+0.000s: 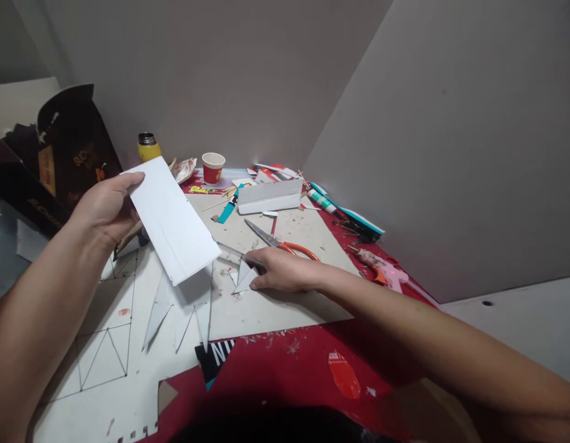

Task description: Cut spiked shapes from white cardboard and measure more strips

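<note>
While pinching the small paper triangle off the grey board, best to slide fingertips under its near edge and lift flat, clear of the orange-handled scissors just beyond. Right hand reaching in low from the right, palm down, fingers curled onto the triangle, apparently grasping it. Left hand raised at left, thumb clamped on a white folded card, tilted above the cut spikes.

Scissors just behind right hand
</note>
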`<control>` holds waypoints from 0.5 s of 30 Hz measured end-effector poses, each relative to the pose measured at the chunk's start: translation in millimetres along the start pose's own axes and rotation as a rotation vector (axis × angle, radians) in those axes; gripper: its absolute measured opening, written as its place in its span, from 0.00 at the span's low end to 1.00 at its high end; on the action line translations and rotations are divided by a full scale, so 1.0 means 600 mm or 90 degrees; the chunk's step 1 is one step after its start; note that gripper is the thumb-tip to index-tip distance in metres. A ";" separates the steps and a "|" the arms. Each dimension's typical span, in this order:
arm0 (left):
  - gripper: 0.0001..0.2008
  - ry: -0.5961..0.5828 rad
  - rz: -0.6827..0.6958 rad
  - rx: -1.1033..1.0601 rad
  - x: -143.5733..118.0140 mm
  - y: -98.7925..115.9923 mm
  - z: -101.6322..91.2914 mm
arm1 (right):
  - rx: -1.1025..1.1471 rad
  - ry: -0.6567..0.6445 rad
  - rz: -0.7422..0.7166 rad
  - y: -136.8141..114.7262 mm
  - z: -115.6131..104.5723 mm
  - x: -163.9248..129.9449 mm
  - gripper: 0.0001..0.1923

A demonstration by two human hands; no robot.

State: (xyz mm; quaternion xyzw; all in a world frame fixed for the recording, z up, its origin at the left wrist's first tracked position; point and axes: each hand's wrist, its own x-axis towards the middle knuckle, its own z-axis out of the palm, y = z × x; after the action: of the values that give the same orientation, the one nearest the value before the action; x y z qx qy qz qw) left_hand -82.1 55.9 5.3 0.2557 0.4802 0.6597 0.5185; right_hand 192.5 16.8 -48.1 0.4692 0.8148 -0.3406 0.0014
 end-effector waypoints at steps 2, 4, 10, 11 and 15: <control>0.09 0.001 0.002 0.005 -0.001 0.000 0.000 | 0.006 -0.003 -0.006 0.005 0.002 0.000 0.09; 0.09 0.002 0.003 0.007 -0.001 0.000 0.000 | 0.021 -0.018 -0.017 0.006 0.001 -0.009 0.08; 0.08 0.001 0.002 0.008 0.002 -0.007 -0.002 | 0.129 -0.127 -0.102 -0.042 0.028 -0.084 0.10; 0.08 0.000 0.001 0.011 0.002 -0.007 -0.002 | 0.131 -0.152 -0.152 -0.054 0.040 -0.095 0.13; 0.08 -0.006 0.002 0.017 -0.004 -0.007 0.000 | 0.064 -0.144 -0.165 -0.084 0.097 -0.112 0.18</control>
State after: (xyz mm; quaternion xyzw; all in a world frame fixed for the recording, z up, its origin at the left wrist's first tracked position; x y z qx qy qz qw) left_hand -79.5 53.5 1.7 0.2661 0.4860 0.6529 0.5165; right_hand 173.0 -83.2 -43.5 0.3185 0.8449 -0.4290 0.0259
